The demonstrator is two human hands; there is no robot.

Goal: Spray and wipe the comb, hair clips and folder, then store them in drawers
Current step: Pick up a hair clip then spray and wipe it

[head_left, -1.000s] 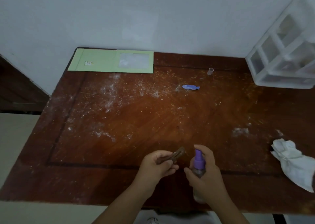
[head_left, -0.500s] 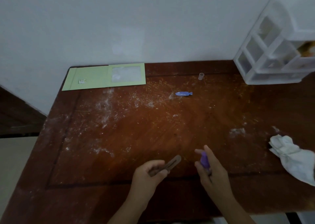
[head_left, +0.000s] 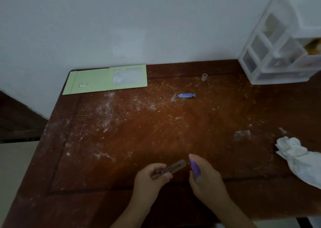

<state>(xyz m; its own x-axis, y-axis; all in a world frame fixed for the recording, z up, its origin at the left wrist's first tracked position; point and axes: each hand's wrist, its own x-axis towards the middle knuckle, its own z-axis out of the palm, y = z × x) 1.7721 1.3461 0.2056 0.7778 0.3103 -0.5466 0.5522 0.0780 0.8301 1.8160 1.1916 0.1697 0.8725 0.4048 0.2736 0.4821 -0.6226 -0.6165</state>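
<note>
My left hand [head_left: 152, 176] pinches a brown hair clip [head_left: 173, 167] near the table's front edge, its free end pointing up and right. Close beside it, my right hand [head_left: 206, 181] grips a small spray bottle with a purple top [head_left: 194, 167], the index finger over the nozzle, which faces the clip. A blue hair clip [head_left: 186, 95] lies flat further back on the table. A green folder [head_left: 106, 80] lies at the back left corner. A crumpled white cloth [head_left: 298, 156] sits at the right edge. No comb is in sight.
A white plastic drawer unit [head_left: 278, 54] stands at the back right against the wall. A small clear cap [head_left: 204, 77] stands upright near the back edge. The dark wooden table [head_left: 121, 132] is dusted with white powder and specks.
The view tilted up, showing more wall and drawer unit. My hands kept their hold on the clip and bottle; the bottle now leans more towards the clip.
</note>
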